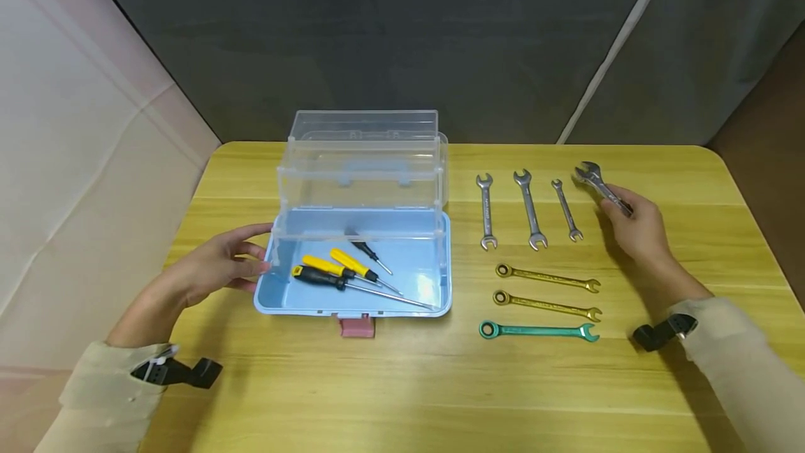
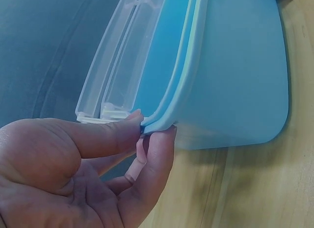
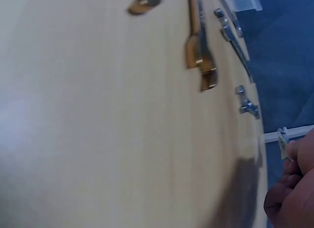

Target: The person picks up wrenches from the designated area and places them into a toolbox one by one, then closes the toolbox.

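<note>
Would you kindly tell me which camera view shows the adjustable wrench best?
The head view: the adjustable wrench shows its jaw end above the right hand holding its handle. The right wrist view catches only a blurred bit of it at the fingertips; the left wrist view shows none of it.

The handle end of the silver adjustable wrench [image 1: 597, 186] is hidden inside the right hand [image 1: 638, 229]. The right wrist view is motion-blurred; the wrenches there are indistinct. The pale blue plastic toolbox [image 2: 235, 86] is cut off by the left wrist view's top edge.
</note>
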`<move>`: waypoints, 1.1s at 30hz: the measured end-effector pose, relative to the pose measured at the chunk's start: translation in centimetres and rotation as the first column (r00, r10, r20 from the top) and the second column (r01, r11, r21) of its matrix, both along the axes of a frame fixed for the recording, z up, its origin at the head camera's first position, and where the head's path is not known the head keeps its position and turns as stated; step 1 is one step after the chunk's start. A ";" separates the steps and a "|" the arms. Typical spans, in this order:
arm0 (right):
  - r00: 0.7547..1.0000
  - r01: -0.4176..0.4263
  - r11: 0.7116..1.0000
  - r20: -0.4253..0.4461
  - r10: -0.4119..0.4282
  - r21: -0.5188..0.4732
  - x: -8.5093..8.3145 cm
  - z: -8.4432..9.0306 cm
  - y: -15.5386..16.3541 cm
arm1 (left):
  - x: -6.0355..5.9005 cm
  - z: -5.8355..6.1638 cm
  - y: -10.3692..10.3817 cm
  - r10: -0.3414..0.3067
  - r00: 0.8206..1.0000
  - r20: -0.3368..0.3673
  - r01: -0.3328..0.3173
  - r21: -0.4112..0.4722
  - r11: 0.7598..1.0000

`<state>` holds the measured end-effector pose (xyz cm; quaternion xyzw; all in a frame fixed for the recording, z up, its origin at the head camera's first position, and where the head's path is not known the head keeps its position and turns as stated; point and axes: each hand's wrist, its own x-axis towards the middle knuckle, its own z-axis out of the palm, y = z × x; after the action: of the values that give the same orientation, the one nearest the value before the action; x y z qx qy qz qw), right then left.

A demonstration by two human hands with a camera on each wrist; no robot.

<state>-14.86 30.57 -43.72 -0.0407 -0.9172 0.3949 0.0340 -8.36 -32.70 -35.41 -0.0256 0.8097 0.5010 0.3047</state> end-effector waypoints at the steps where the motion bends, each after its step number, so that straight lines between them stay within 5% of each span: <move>1: 1.000 -0.014 1.000 -0.009 0.014 -0.008 0.0 0.2 0.0 | 0.0 0.0 0.0 0.000 1.000 0.000 0.000 -0.001 1.000; 18: 0.973 -0.203 0.979 -0.111 0.202 0.010 -1.6 6.6 -2.1 | 0.0 0.0 0.1 -0.006 1.000 -0.012 0.006 -0.006 1.000; 33: 0.951 -0.286 0.958 -0.123 0.283 0.000 -4.4 10.8 -6.5 | -0.2 0.3 0.3 -0.009 1.000 -0.001 0.009 -0.007 1.000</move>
<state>-19.30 24.07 -32.91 0.1157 -0.9060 0.4058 0.0324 -8.52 -32.36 -35.14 -0.0228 0.8118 0.4966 0.3064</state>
